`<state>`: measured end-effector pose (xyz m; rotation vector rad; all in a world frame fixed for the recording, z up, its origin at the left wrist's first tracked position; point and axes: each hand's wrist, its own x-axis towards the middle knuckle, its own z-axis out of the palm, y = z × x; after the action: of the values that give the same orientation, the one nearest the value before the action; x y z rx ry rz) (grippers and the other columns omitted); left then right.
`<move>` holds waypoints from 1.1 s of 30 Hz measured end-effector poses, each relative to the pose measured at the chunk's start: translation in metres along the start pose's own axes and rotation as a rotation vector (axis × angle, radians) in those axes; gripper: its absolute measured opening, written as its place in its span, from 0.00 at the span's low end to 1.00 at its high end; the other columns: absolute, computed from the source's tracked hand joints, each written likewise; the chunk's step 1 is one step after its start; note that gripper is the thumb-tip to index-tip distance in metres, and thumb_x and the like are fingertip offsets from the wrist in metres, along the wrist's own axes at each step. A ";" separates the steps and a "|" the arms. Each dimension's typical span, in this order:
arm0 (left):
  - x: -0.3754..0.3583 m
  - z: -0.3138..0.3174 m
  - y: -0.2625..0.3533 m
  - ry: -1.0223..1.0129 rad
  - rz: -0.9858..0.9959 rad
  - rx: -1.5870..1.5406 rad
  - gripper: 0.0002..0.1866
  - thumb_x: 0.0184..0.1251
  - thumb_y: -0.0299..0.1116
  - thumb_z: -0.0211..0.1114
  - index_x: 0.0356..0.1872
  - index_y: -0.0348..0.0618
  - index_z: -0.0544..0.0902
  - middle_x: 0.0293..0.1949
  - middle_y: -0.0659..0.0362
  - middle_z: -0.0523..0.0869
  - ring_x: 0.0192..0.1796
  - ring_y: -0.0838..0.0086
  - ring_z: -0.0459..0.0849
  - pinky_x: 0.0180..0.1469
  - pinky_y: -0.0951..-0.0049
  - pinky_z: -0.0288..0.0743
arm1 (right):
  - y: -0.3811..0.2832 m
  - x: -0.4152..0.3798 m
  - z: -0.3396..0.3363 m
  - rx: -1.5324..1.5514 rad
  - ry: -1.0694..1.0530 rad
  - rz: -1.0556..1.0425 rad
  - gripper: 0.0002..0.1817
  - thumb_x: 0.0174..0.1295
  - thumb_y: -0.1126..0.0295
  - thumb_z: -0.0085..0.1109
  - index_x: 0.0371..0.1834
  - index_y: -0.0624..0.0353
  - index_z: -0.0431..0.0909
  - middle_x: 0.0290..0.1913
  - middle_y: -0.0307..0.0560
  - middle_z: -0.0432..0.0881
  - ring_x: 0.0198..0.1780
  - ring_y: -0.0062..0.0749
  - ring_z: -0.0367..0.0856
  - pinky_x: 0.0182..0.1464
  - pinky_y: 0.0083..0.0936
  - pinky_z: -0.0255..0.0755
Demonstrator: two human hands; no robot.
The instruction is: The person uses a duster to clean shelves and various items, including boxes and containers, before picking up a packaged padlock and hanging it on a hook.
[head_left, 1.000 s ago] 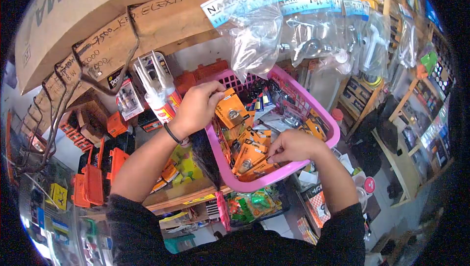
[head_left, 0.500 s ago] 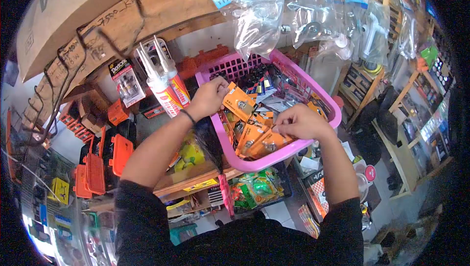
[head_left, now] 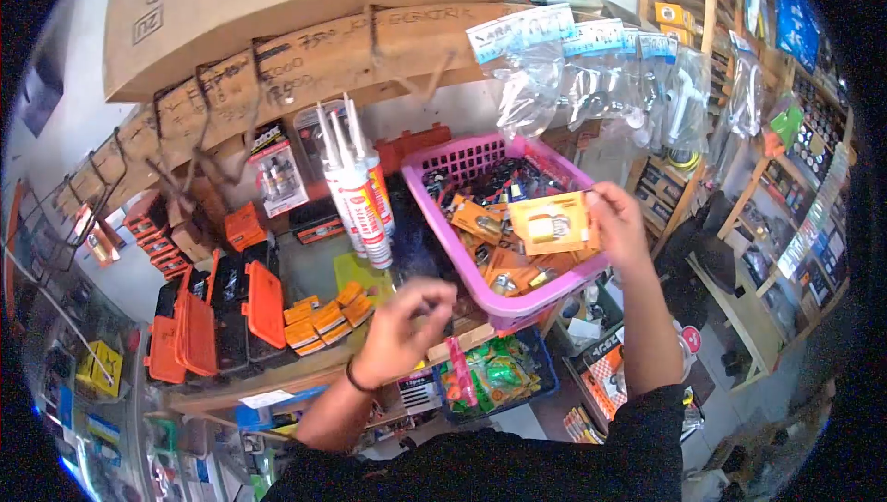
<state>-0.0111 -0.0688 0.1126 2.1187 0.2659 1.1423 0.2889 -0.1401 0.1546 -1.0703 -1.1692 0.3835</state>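
Observation:
An orange packet [head_left: 552,224] with a clear window is pinched at its right edge by my right hand [head_left: 617,225], above the pink basket [head_left: 467,278]. Orange packets and small dark items fill that basket. My left hand [head_left: 407,331] is in front of the basket's left side, blurred, with fingers curled and apart and nothing visible in them. Small orange boxes [head_left: 328,317] lie in a group on the counter to its left. White sealant tubes [head_left: 358,211] stand behind my left hand, left of the basket.
Open orange and black cases [head_left: 196,331] sit at the counter's left. Clear bags [head_left: 531,86] hang behind the basket. A long cardboard box [head_left: 305,17] lies across the top. Below the counter is a bin of green packets [head_left: 499,373].
My left hand has left the basket and moved down in front of it. My right hand has lifted an orange packet above the others. The view has shifted, showing the small orange boxes.

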 end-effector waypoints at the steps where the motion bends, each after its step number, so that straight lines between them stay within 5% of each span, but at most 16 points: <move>1: -0.021 -0.003 0.001 -0.028 -0.097 -0.091 0.08 0.60 0.26 0.58 0.40 0.35 0.76 0.39 0.56 0.79 0.37 0.76 0.79 0.36 0.78 0.73 | -0.016 -0.007 0.009 0.092 -0.006 0.016 0.06 0.61 0.71 0.50 0.31 0.61 0.73 0.26 0.32 0.72 0.27 0.11 0.68 0.30 0.11 0.63; 4: -0.075 -0.017 -0.007 -0.102 -0.276 -0.269 0.12 0.65 0.31 0.54 0.45 0.34 0.74 0.39 0.55 0.79 0.41 0.73 0.79 0.41 0.75 0.73 | -0.050 -0.038 0.042 0.017 -0.155 0.002 0.06 0.60 0.70 0.49 0.31 0.61 0.73 0.26 0.33 0.73 0.27 0.14 0.69 0.29 0.13 0.64; 6: -0.110 -0.024 -0.015 -0.157 -0.517 -1.004 0.23 0.67 0.46 0.48 0.49 0.33 0.71 0.41 0.53 0.79 0.44 0.68 0.78 0.46 0.69 0.72 | -0.055 -0.068 0.073 -0.222 -0.432 -0.174 0.07 0.59 0.70 0.49 0.32 0.63 0.73 0.26 0.37 0.73 0.27 0.18 0.71 0.30 0.18 0.65; 7: -0.130 -0.022 -0.019 -0.199 -0.651 -1.070 0.36 0.64 0.60 0.41 0.53 0.33 0.67 0.45 0.49 0.77 0.46 0.63 0.78 0.49 0.65 0.72 | -0.053 -0.089 0.091 -0.123 -0.627 -0.044 0.07 0.59 0.70 0.50 0.33 0.63 0.73 0.26 0.42 0.73 0.27 0.24 0.72 0.31 0.23 0.67; 8: -0.141 -0.016 -0.012 -0.165 -0.748 -1.082 0.41 0.60 0.65 0.40 0.55 0.32 0.66 0.48 0.46 0.75 0.46 0.61 0.78 0.48 0.64 0.72 | -0.047 -0.101 0.117 -0.194 -0.782 -0.281 0.08 0.59 0.69 0.51 0.33 0.63 0.73 0.26 0.45 0.72 0.28 0.31 0.74 0.31 0.27 0.67; 12: -0.188 -0.010 -0.023 -0.472 -0.657 -1.472 0.42 0.60 0.67 0.37 0.57 0.34 0.63 0.48 0.44 0.74 0.44 0.60 0.79 0.46 0.64 0.73 | -0.009 -0.163 0.187 -0.386 -1.137 -0.145 0.09 0.59 0.64 0.50 0.34 0.58 0.71 0.31 0.49 0.73 0.35 0.44 0.76 0.35 0.35 0.69; 16: -0.225 -0.015 -0.041 -0.424 -0.734 -1.448 0.40 0.60 0.66 0.39 0.55 0.36 0.65 0.45 0.46 0.76 0.40 0.64 0.78 0.42 0.67 0.73 | 0.021 -0.185 0.222 -0.330 -1.064 -0.206 0.09 0.57 0.63 0.54 0.32 0.57 0.73 0.28 0.45 0.74 0.32 0.43 0.76 0.32 0.34 0.69; 18: -0.233 -0.023 -0.047 -0.331 -0.711 -1.527 0.40 0.60 0.65 0.41 0.57 0.36 0.64 0.42 0.49 0.77 0.37 0.65 0.78 0.40 0.68 0.72 | 0.013 -0.179 0.228 -0.621 -0.956 -0.168 0.10 0.56 0.62 0.55 0.31 0.57 0.74 0.29 0.44 0.75 0.33 0.41 0.77 0.33 0.33 0.70; 21: -0.239 -0.034 -0.044 -0.116 -0.744 -1.496 0.42 0.58 0.66 0.42 0.61 0.37 0.61 0.41 0.53 0.77 0.35 0.67 0.77 0.38 0.69 0.71 | 0.011 -0.155 0.223 -0.596 -0.615 -0.046 0.13 0.53 0.58 0.58 0.31 0.56 0.73 0.30 0.47 0.76 0.32 0.41 0.77 0.33 0.34 0.70; 22: -0.243 -0.035 -0.046 -0.026 -0.726 -1.528 0.43 0.58 0.66 0.43 0.62 0.37 0.59 0.41 0.53 0.77 0.35 0.67 0.77 0.37 0.70 0.71 | 0.010 -0.145 0.218 -0.696 -0.436 -0.228 0.13 0.51 0.59 0.60 0.30 0.57 0.73 0.30 0.47 0.76 0.33 0.42 0.77 0.34 0.35 0.70; 24: -0.248 -0.038 -0.049 -0.036 -0.640 -1.518 0.42 0.58 0.66 0.43 0.63 0.38 0.58 0.42 0.54 0.77 0.37 0.67 0.77 0.39 0.69 0.72 | 0.030 -0.138 0.202 -0.952 -0.268 -0.204 0.15 0.50 0.60 0.61 0.34 0.57 0.72 0.30 0.47 0.76 0.34 0.44 0.77 0.36 0.37 0.70; 28: -0.259 -0.028 -0.057 0.075 -0.634 -1.553 0.41 0.59 0.66 0.42 0.63 0.40 0.58 0.45 0.54 0.76 0.42 0.66 0.77 0.44 0.66 0.73 | 0.062 -0.143 0.178 -1.140 -0.234 -0.092 0.16 0.51 0.63 0.61 0.34 0.61 0.69 0.28 0.50 0.75 0.32 0.43 0.76 0.34 0.35 0.69; 30: -0.258 -0.021 -0.063 0.167 -0.739 -1.556 0.41 0.59 0.66 0.42 0.63 0.41 0.59 0.46 0.53 0.76 0.42 0.66 0.77 0.43 0.65 0.73 | 0.086 -0.148 0.166 -0.952 -0.349 0.386 0.16 0.52 0.62 0.59 0.33 0.62 0.68 0.25 0.50 0.75 0.30 0.44 0.77 0.33 0.37 0.69; 31: -0.258 -0.017 -0.065 0.187 -0.761 -1.555 0.41 0.59 0.66 0.41 0.62 0.41 0.59 0.47 0.53 0.76 0.42 0.65 0.77 0.43 0.64 0.74 | 0.093 -0.153 0.165 -0.996 -0.357 0.236 0.14 0.54 0.63 0.56 0.34 0.62 0.67 0.23 0.50 0.75 0.28 0.43 0.78 0.32 0.37 0.68; 32: -0.257 -0.015 -0.068 0.178 -0.756 -1.557 0.41 0.59 0.66 0.41 0.62 0.41 0.59 0.47 0.53 0.76 0.42 0.65 0.77 0.43 0.64 0.74 | 0.094 -0.157 0.160 -0.990 -0.405 0.410 0.18 0.56 0.56 0.51 0.42 0.58 0.66 0.29 0.59 0.78 0.34 0.56 0.78 0.35 0.46 0.70; 33: -0.257 -0.014 -0.071 0.186 -0.783 -1.564 0.41 0.59 0.67 0.39 0.61 0.41 0.61 0.47 0.51 0.76 0.43 0.62 0.78 0.44 0.60 0.73 | 0.088 -0.165 0.162 -0.903 -0.373 0.426 0.18 0.56 0.58 0.51 0.42 0.59 0.66 0.29 0.59 0.78 0.34 0.55 0.78 0.35 0.45 0.70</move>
<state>-0.1631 -0.1332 -0.0969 0.4292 0.1489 0.6099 0.1040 -0.1411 -0.0100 -2.1219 -1.4864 0.3983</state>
